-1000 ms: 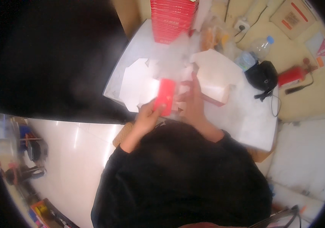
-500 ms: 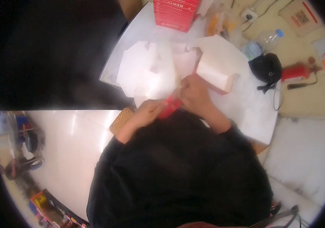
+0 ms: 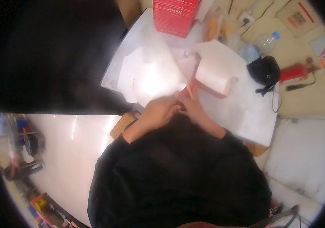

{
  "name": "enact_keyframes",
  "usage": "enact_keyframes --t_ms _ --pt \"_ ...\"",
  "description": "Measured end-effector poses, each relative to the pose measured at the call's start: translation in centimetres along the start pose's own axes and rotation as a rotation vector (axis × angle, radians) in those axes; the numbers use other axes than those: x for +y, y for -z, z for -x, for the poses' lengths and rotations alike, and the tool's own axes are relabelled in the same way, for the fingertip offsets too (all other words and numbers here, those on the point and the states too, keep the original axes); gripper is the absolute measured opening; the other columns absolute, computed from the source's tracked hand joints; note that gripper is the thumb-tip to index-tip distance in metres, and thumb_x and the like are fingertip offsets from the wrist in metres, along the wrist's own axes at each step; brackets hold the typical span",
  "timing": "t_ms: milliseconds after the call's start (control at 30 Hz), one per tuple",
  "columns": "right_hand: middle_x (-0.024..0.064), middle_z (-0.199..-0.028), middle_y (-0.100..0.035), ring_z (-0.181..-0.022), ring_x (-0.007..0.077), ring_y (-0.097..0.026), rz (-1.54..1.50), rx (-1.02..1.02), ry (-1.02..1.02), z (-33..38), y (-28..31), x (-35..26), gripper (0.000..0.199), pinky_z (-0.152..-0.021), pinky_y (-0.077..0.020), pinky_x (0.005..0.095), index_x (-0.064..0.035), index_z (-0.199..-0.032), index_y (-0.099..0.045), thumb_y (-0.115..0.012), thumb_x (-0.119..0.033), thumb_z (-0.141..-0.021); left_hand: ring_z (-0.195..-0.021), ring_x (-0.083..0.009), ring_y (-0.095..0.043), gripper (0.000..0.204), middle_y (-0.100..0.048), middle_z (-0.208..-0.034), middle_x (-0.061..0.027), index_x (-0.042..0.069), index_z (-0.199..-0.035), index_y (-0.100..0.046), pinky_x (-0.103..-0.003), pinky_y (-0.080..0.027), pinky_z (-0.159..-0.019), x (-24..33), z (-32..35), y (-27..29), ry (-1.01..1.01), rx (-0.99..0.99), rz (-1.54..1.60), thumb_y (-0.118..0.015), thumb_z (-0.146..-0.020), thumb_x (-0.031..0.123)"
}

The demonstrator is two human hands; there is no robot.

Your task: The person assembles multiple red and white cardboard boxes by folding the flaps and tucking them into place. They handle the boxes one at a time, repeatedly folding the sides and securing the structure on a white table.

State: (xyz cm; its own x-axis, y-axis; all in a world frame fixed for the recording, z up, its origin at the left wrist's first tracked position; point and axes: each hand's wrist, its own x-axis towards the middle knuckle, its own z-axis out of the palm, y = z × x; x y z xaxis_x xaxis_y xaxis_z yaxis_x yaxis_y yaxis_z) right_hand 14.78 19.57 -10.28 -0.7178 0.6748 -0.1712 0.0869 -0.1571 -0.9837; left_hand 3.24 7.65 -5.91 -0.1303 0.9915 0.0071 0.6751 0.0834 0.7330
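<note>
At the near edge of the table, a cardboard food box [image 3: 156,78] stands partly folded, its white inside glaring and a bit of its red outside showing. My left hand [image 3: 162,108] is curled over the box's near edge, fingers bent toward my right hand. My right hand [image 3: 193,106] grips the box's near right corner by the red part, its thumb close to my left fingertips. What lies beneath my fingers is hidden, and the area is slightly blurred. Just right of my hands sits another open box [image 3: 215,68], white inside with a red lower edge.
A tall stack of red flat cartons [image 3: 174,19] stands at the far side of the white table [image 3: 253,117]. To the right are a plastic bottle [image 3: 267,41], a black pouch-like item [image 3: 264,71] with a cord, and a red cylinder [image 3: 293,74]. A woven brown item [image 3: 122,125] is at left.
My hands have come together at the near edge, the left moving right and slightly up. The red flap between them is now mostly covered, and the box's white panel stands differently.
</note>
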Motion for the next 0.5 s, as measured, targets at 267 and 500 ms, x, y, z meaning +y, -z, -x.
enact_keyframes --t_ms 267,500 --pt "0.0086 -0.131 -0.041 -0.121 0.0205 -0.041 0.389 -0.301 0.168 -0.1 7.1 -4.6 0.081 -0.101 -0.0337 0.0357 -0.0087 -0.143 -0.025 -0.068 -0.022 -0.076 -0.094 -0.0329 -0.057 0.025 -0.066 -0.101 -0.0092 0.009 -0.108 -0.064 -0.042 -0.043 -0.086 -2.8 -0.3 7.8 0.086 0.892 -0.656 -0.063 -0.085 0.017" --pt "0.0157 -0.129 -0.045 -0.121 0.0243 -0.044 0.114 -0.289 0.179 1.4 6.8 -3.2 0.085 -0.102 -0.0372 0.0360 -0.0063 -0.142 -0.020 -0.070 -0.014 -0.073 -0.084 -0.0342 -0.061 0.022 -0.063 -0.087 -0.0192 0.002 -0.091 -0.061 -0.039 -0.047 -0.073 -3.8 1.4 4.0 0.343 0.562 -0.125 -0.056 -0.090 0.023"
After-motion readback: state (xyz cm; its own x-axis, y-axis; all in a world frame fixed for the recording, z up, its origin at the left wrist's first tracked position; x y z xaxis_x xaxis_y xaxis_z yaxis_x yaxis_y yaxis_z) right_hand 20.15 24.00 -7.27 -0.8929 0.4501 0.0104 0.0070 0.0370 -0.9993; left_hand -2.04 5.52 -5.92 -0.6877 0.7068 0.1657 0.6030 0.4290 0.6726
